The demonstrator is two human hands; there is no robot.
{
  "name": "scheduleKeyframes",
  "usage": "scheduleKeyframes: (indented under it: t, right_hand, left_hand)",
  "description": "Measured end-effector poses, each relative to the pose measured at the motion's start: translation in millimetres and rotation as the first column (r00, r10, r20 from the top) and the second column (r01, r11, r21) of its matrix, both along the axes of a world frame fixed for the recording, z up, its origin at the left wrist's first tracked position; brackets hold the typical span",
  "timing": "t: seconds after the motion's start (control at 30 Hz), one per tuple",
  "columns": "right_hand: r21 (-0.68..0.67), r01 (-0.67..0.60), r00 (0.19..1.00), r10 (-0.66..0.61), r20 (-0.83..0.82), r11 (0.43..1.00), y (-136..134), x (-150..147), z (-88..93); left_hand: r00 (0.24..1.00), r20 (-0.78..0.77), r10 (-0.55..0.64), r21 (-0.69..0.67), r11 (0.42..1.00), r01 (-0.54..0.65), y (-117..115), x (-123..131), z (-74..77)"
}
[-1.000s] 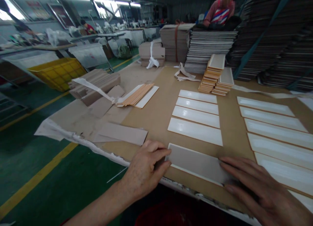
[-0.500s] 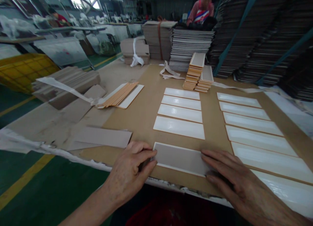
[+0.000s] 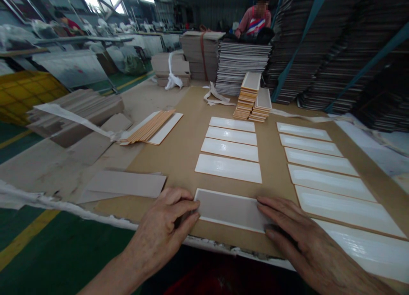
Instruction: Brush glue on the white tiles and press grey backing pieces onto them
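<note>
A grey cardboard strip (image 3: 228, 209) lies flat on the table on top of a slightly larger white strip, whose border (image 3: 220, 222) shows around it. At the left end, my left hand (image 3: 174, 220) pinches the edge with thumb and fingertips curled. The right end sits between the fingers and thumb of my right hand (image 3: 297, 235), the fingers held together over the corner. Just beyond lies a column of glossy white strips with orange edges (image 3: 228, 168). Spare grey strips (image 3: 128, 183) rest to the left of my left hand.
Another column of white strips (image 3: 332, 180) runs along the right. A fanned pile of orange-edged strips (image 3: 150, 127) and bundled cardboard (image 3: 79, 114) lie left. At the back stand stacked orange-edged strips (image 3: 247, 95) and tall board stacks (image 3: 243, 67), with a person (image 3: 255, 20) behind.
The view has shifted slightly, so the table things appear a little farther left and lower. Both hands stay at the same ends of the grey cardboard strip.
</note>
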State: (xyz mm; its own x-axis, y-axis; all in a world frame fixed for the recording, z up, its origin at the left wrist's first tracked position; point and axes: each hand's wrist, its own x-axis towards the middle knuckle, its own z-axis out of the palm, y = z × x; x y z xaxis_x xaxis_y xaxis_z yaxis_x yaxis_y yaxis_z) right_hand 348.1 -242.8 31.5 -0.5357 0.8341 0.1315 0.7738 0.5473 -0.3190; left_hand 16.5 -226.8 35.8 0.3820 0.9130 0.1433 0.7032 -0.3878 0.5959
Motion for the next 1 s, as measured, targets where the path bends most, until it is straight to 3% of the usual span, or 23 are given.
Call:
scheduleKeyframes:
  t: [0.63,1.0]
  right_hand:
    - [-0.065,0.011,1.000,-0.013,-0.026,0.998,3.5,1.2,0.8]
    - [0.080,-0.022,1.000,0.021,0.021,0.997,-1.8,-3.8,3.0]
  left_hand:
    - [1.000,-0.021,-0.007,0.010,1.000,0.007,2.1,0.6,1.5]
    - [0.996,-0.068,-0.056,0.057,0.997,0.060,1.7,1.6,4.4]
